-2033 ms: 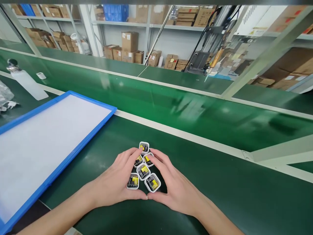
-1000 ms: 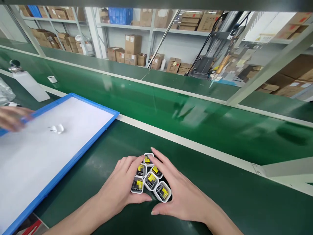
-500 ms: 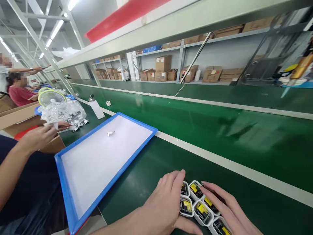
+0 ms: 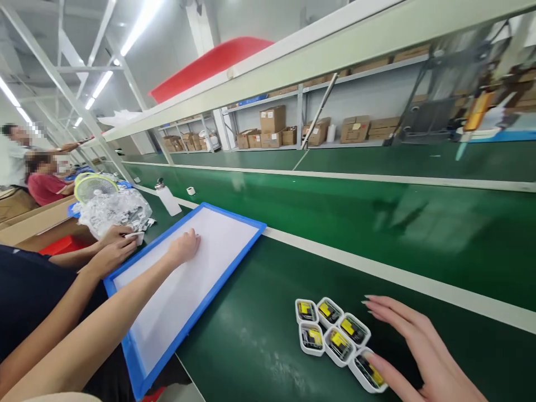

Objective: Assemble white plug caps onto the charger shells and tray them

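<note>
Over the white-bottomed tray with a blue rim (image 4: 226, 277), my left hand (image 4: 186, 248) is closed in a pinch. Its fingers cover the spot where a small white plug-like part lay; the part itself is hidden. My right hand (image 4: 419, 340) is open, fingers spread, at the right of a cluster of small white cups (image 4: 339, 345) with black and yellow contents. Its thumb overlaps the nearest cup (image 4: 366, 373); whether it presses on it I cannot tell. Several cups stand side by side, touching, on the green table.
A co-worker's hands (image 4: 115, 248) hold a white piece at the tray's left edge. Beyond are a heap of clear plastic bags (image 4: 115, 209), a yellow-rimmed fan (image 4: 96, 188), a white bottle (image 4: 168, 200) and a tape roll (image 4: 191, 191). An overhead beam (image 4: 293, 72) crosses above.
My left hand has left the cups and moved left onto the tray, where it covers the white part. My right hand has opened and drawn slightly away. The co-worker's hands moved toward the tray.
</note>
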The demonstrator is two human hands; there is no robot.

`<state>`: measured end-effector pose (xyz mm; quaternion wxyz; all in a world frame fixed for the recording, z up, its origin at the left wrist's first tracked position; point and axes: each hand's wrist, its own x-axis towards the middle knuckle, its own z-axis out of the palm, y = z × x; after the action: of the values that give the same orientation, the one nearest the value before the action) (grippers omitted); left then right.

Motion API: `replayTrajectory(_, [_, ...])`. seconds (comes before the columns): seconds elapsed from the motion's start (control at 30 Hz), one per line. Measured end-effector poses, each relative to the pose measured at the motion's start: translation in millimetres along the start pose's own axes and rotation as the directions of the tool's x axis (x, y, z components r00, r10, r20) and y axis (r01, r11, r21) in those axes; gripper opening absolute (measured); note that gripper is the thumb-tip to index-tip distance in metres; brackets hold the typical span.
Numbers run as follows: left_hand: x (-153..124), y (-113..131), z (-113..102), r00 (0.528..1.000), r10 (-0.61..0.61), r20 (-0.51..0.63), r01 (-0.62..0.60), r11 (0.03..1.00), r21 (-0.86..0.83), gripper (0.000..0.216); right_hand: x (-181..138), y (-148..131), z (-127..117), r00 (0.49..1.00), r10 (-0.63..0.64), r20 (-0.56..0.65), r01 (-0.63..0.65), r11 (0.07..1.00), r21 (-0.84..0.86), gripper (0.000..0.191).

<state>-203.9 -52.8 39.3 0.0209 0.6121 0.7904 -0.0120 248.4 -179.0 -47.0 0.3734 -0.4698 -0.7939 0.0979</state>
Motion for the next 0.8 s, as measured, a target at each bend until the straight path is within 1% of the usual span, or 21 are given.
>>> replayTrajectory(0.03, [-3, 10, 1, 0.999, 0.035, 0.025, -0.034, 0.999, -0.016, 0.037, 1, -5, -2, 1.0, -0.004, -0.022, 0.004, 1.0, -0.002, 0.045])
replayTrajectory(0.1, [-17, 43, 0, 0.983, 0.174, 0.058, -0.169, 0.982, -0.078, 0.04, 2, -14, -7, 0.998, -0.001, -0.064, 0.003, 1.0, 0.026, 0.038])
replayTrajectory(0.13, [-29, 65, -2, 0.957, 0.281, 0.07, -0.27, 0.954, -0.131, 0.041, 3, -18, -9, 0.997, 0.007, -0.081, -0.002, 0.999, 0.054, 0.035])
replayTrajectory(0.17, [-44, 89, -6, 0.912, 0.402, 0.083, -0.38, 0.903, -0.2, 0.043, 3, -21, -10, 0.996, 0.015, -0.093, -0.008, 0.996, 0.084, 0.033])
replayTrajectory(0.2, [-62, 113, -9, 0.849, 0.52, 0.095, -0.48, 0.833, -0.277, 0.044, 3, -24, -12, 0.995, 0.022, -0.096, -0.011, 0.994, 0.113, 0.033])
replayTrajectory(0.23, [-81, 138, -14, 0.752, 0.65, 0.11, -0.574, 0.728, -0.375, 0.045, 3, -27, -13, 0.996, 0.022, -0.092, -0.009, 0.991, 0.136, 0.035])
replayTrajectory(0.27, [-100, 161, -18, 0.665, 0.735, 0.129, -0.619, 0.64, -0.456, 0.045, 2, -29, -13, 0.997, 0.013, -0.078, -0.001, 0.988, 0.152, 0.037])
replayTrajectory(0.33, [-133, 199, -24, 0.509, 0.846, 0.161, -0.663, 0.505, -0.553, 0.045, -1, -30, -15, 0.998, -0.031, -0.052, 0.039, 0.984, 0.174, 0.038])
replayTrajectory(0.4, [-152, 223, -26, 0.412, 0.891, 0.191, -0.684, 0.441, -0.582, 0.046, -4, -28, -17, 0.995, -0.067, -0.072, 0.08, 0.978, 0.193, 0.034])
replayTrajectory(0.43, [-156, 228, -25, 0.376, 0.906, 0.197, -0.691, 0.415, -0.591, 0.047, -5, -27, -17, 0.993, -0.073, -0.095, 0.091, 0.974, 0.205, 0.031])
replayTrajectory(0.47, [-156, 229, -24, 0.349, 0.916, 0.197, -0.697, 0.394, -0.599, 0.049, -6, -24, -18, 0.991, -0.06, -0.121, 0.086, 0.972, 0.22, 0.027])
replayTrajectory(0.53, [-147, 222, -23, 0.32, 0.934, 0.162, -0.728, 0.351, -0.588, 0.054, -5, -19, -18, 0.99, 0.031, -0.14, 0.008, 0.963, 0.269, 0.02])
replayTrajectory(0.6, [-133, 208, -20, 0.296, 0.947, 0.122, -0.786, 0.314, -0.533, 0.053, -3, -15, -18, 0.977, 0.187, -0.1, -0.143, 0.929, 0.341, 0.021])
replayTrajectory(0.67, [-118, 195, -16, 0.28, 0.953, 0.119, -0.831, 0.302, -0.467, 0.041, 1, -13, -18, 0.94, 0.339, -0.044, -0.291, 0.862, 0.415, 0.026])
replayTrajectory(0.73, [-108, 191, -10, 0.255, 0.954, 0.157, -0.835, 0.299, -0.461, 0.031, 6, -13, -18, 0.902, 0.432, 0.004, -0.382, 0.793, 0.475, 0.028])
replayTrajectory(0.8, [-104, 196, -3, 0.221, 0.957, 0.189, -0.827, 0.287, -0.484, 0.028, 10, -13, -19, 0.877, 0.48, 0.03, -0.426, 0.745, 0.513, 0.027])
